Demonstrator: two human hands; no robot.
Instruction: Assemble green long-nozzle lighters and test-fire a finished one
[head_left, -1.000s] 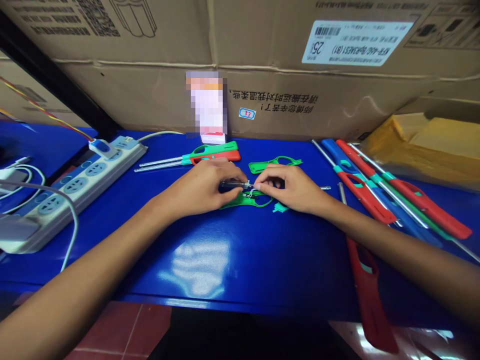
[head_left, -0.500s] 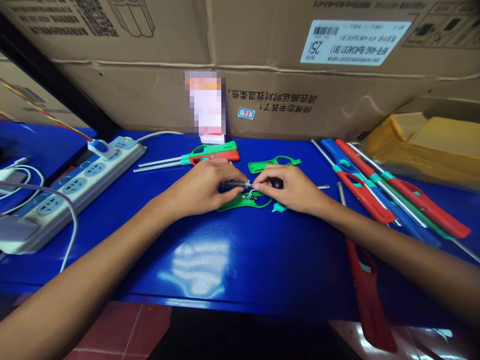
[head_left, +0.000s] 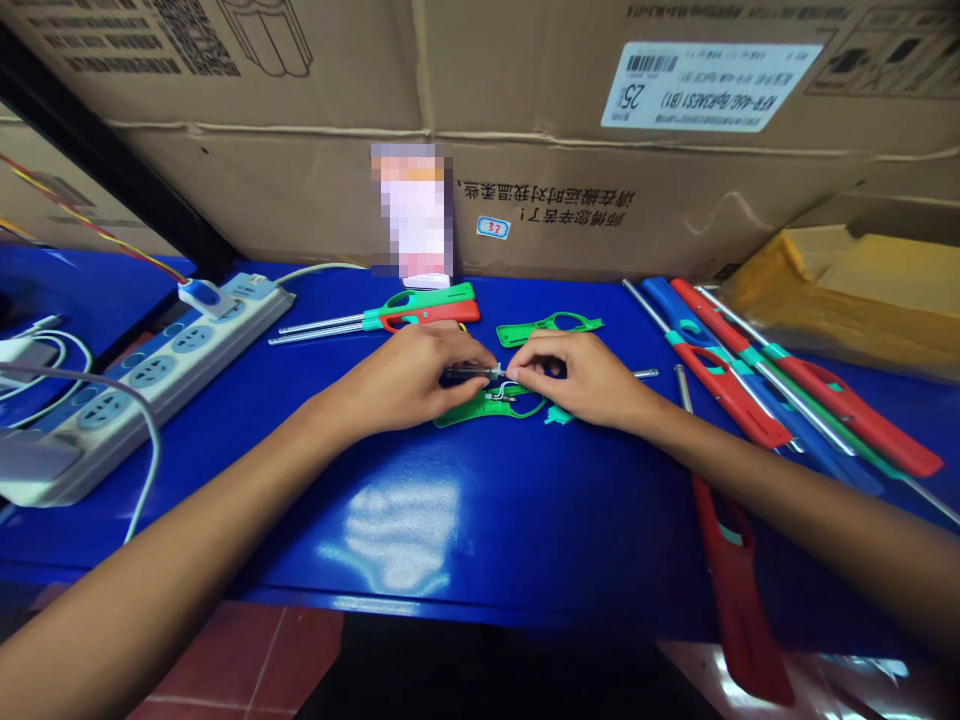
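Observation:
My left hand (head_left: 409, 378) pinches a small dark, see-through lighter fuel tank (head_left: 469, 373) lengthwise, its clear end pointing right. At that end the thumb and fingertips of my right hand (head_left: 581, 372) are pressed together on the tank's tip; the exact part between them is too small to make out. Just below lies an opened green lighter handle half (head_left: 472, 408) with thin white wires (head_left: 511, 388) inside. A teal piece (head_left: 557, 415) rests under my right hand. The other green handle half (head_left: 549, 328) lies behind my hands. A metal tube (head_left: 645, 374) pokes out right of my right hand.
Two long lighters, one green (head_left: 431, 297) and one red (head_left: 450, 313), lie back left. Several red, blue and green lighters lie right; a red one (head_left: 742, 620) overhangs the front edge. A power strip (head_left: 165, 375) stands left, a phone (head_left: 416, 215) against the cardboard box (head_left: 300, 190).
Both hands stay in nearly the same place, with the fuel tank still between them. The objects on the table have not moved.

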